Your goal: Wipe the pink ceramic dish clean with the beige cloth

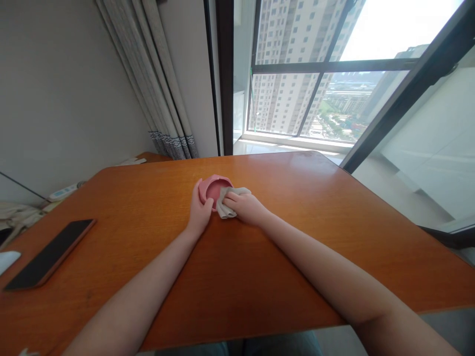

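Observation:
A pink bowl-like dish (214, 181) with an angular rim is tilted toward me over the middle of the table. My left hand (200, 210) grips its left side, the thumb over the near edge and the fingers behind. In my right hand (247, 205) is a bunched light grey cloth (224, 210), pressed against the right part of the dish and covering some of its inside. The fingertips of the right hand are partly buried in the cloth.
The brown wooden table (178, 287) spans the view. On its left lies a flat black panel with a reddish edge (52, 252), near a white object (8, 259). A power strip (64, 192) sits beyond the left edge. Curtains (148, 74) and a large window (297, 99) stand behind.

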Motion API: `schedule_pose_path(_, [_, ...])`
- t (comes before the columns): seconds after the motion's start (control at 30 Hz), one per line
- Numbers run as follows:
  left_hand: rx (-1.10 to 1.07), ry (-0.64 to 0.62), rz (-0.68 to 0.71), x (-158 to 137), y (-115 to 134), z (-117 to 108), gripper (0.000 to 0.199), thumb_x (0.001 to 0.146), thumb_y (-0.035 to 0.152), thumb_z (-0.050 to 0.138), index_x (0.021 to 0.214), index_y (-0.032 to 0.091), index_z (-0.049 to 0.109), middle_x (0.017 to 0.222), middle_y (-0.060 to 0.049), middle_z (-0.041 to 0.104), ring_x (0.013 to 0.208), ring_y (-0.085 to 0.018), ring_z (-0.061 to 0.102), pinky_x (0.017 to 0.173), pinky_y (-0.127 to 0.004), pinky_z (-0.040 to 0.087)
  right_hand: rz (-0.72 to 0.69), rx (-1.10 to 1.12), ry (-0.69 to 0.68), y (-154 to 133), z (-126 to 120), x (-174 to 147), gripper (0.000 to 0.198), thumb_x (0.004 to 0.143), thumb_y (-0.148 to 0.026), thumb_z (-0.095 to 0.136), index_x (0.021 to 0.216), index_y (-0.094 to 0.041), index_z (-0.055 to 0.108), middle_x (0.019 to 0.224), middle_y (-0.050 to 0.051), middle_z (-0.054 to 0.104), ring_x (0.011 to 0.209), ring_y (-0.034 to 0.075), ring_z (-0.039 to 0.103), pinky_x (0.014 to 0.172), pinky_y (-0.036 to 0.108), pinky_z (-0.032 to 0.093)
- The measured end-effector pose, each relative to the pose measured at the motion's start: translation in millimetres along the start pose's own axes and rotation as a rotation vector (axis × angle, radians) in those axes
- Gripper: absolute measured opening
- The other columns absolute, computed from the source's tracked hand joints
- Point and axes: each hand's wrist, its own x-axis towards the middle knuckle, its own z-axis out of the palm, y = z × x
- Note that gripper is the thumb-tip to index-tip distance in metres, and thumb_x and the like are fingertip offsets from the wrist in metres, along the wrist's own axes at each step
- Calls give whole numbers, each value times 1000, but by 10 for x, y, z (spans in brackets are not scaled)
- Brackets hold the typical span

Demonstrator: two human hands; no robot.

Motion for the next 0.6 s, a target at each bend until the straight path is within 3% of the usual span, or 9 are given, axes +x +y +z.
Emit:
schedule_pose_path(0.13, [-4, -42, 12, 6, -5, 23, 69, 73, 18, 57, 138, 21, 34, 148, -8, 33, 137, -22, 29, 115, -35, 21, 49, -61, -43, 72, -25, -25, 21, 90, -15, 39, 95, -18, 60, 98, 7, 59, 69, 13, 51, 54, 30, 25])
schedule_pose_path(0.27, [-226, 39, -81, -64, -88, 149, 73, 80, 31, 56, 143, 28, 19, 148, -7, 31, 133, -21, 37, 107, -34, 36, 135, -46, -11, -97, -14, 28, 22, 89, -16, 39, 97, -17, 60, 98, 7, 59, 65, 13, 49, 55, 29, 27])
schedule_pose_path(0.33, [-290, 47, -88, -100, -129, 197, 71, 81, 32, 56, 142, 28, 20, 148, -8, 31, 133, -20, 38, 107, -33, 37, 165, -29, 11, -183, -9, 62, 21, 88, -15, 41, 97, -16, 60, 98, 7, 59, 66, 14, 50, 56, 29, 29])
schedule_pose_path(0.5, [-227, 63, -111, -73, -156, 148, 67, 77, 22, 54, 139, 22, 29, 146, -8, 34, 133, -21, 36, 111, -34, 30, 50, -1, 17, -107, -4, 56, 17, 88, -18, 46, 99, -17, 59, 100, 7, 60, 74, 15, 51, 59, 29, 31])
schedule_pose_path(0.6, [-132, 11, -38, -11, -88, 57, 73, 74, 15, 53, 142, 21, 27, 149, -7, 30, 137, -21, 31, 113, -33, 25, 2, -20, 33, 58, 8, 2, 20, 91, -16, 41, 100, -18, 59, 100, 6, 60, 73, 14, 51, 57, 28, 28])
